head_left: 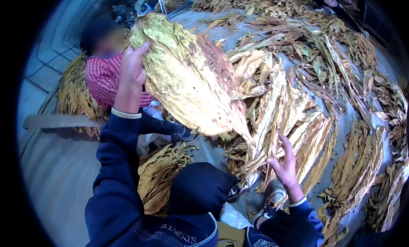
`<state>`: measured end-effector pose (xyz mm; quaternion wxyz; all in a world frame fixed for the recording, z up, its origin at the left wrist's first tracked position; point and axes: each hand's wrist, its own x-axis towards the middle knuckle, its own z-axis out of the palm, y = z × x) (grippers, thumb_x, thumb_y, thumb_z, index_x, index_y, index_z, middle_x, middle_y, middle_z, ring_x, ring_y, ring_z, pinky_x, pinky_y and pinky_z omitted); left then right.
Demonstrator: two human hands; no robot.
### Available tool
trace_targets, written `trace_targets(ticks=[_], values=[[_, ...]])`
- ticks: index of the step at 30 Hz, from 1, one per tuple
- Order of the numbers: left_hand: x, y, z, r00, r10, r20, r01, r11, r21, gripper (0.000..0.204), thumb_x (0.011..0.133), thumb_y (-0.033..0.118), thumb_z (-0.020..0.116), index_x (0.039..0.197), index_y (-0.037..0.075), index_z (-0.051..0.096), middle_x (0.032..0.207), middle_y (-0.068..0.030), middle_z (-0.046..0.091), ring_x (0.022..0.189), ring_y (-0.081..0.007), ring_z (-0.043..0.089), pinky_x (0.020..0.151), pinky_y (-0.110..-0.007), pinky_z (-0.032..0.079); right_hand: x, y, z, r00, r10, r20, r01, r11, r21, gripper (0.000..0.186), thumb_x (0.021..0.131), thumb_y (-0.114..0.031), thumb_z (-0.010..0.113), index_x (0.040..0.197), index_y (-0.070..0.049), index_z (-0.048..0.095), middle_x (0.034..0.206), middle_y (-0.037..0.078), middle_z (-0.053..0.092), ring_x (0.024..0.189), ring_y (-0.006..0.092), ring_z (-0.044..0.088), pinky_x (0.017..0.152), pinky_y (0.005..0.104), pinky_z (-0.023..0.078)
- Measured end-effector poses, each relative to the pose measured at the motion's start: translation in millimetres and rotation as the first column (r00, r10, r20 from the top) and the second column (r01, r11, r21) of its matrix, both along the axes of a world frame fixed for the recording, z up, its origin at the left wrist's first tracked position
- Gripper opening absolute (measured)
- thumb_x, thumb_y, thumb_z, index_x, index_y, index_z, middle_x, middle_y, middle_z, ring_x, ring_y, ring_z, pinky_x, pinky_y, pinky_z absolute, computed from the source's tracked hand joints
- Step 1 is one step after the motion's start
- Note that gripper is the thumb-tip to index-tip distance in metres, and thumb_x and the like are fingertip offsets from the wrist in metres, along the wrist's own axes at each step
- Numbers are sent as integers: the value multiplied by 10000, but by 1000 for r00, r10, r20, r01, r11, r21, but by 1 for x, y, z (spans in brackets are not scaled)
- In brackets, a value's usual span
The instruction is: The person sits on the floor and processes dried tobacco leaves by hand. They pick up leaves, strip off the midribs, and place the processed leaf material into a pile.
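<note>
My left hand [133, 66] is closed on the upper edge of a large, wrinkled, pale yellow-green dried leaf [183, 80] with brownish patches along its right side, held raised at a slant. The leaf narrows toward a stalk at the lower right. My right hand [285, 166] has thumb and forefinger apart beside the stalk ends of a fanned bundle of long, crinkled tan leaves [304, 140]; its other fingers are partly hidden. A darker pile of dried leaves [159, 176] lies below the raised leaf.
At left, another person in a red checked shirt [102, 78] is beside stacked leaves [70, 89] and a board [59, 121]. More leaf heaps [353, 170] cover the grey sheet at right and back. Another person [330, 0] is at upper right. My shoe [275, 198] is below my right hand.
</note>
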<state>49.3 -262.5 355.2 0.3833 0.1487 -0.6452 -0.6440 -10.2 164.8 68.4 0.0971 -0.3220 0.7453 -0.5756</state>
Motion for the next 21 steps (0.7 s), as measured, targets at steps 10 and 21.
trace_targets(ticks=[10,21], values=[[-49,38,-118,997,-39,65,25,978,205,268,895,45,634,1157,16,586,1090,-84,665,962,-209,647,860,-372,514,16,15,-9,400,651,645,-141,740,-658,458,931,-310,617,1218,26,494,1017,149,647,725,192,632,716,312,519],[-60,71,-277,795,-223,565,155,974,166,244,893,217,644,1083,69,604,1016,-60,648,941,-183,631,778,-350,512,6,40,-78,463,66,884,518,789,-331,74,972,-123,548,915,-98,508,738,47,569,475,86,407,483,256,418]])
